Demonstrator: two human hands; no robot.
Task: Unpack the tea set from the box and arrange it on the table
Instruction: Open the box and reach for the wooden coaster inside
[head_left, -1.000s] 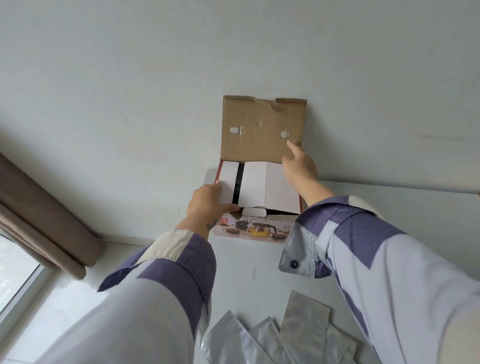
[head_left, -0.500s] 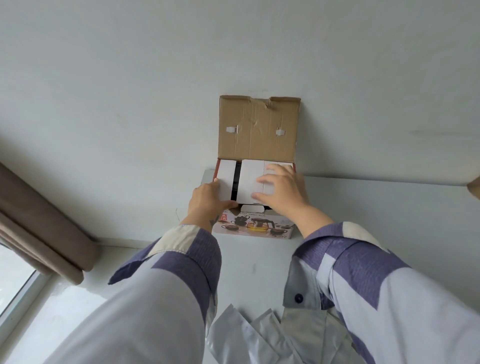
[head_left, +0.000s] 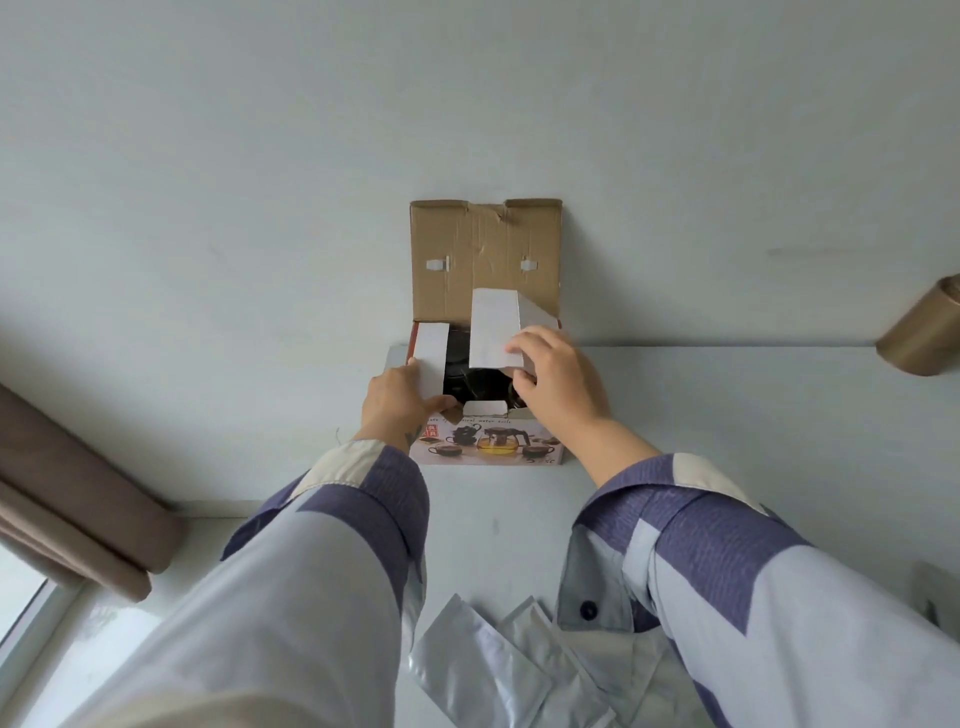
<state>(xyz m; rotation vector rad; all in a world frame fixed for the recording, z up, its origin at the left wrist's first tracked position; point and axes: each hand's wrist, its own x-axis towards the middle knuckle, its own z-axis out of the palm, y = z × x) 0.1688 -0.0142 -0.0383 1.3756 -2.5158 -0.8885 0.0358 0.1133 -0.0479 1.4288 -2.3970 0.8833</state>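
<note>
The tea set box (head_left: 493, 449) stands on the white table (head_left: 727, 415) against the wall, its brown lid (head_left: 483, 244) flipped up. A printed picture of a teapot and cups covers its front. My right hand (head_left: 556, 384) grips a white cardboard insert (head_left: 493, 327) and holds it raised and tilted above the opening. My left hand (head_left: 397, 402) holds a narrower white insert strip (head_left: 432, 358) at the box's left side. Between them dark contents (head_left: 467, 376) show inside the box; I cannot make out which pieces.
Several silvery foil pouches (head_left: 483, 670) lie on the table near my body. A brown roll (head_left: 924, 332) sits at the far right by the wall. A brown curtain (head_left: 67, 499) and a window sill (head_left: 104, 639) are at the left.
My right hand left the lid, came down onto the large white insert and lifted it up and back, uncovering the dark inside. My left hand stayed on the left strip.
</note>
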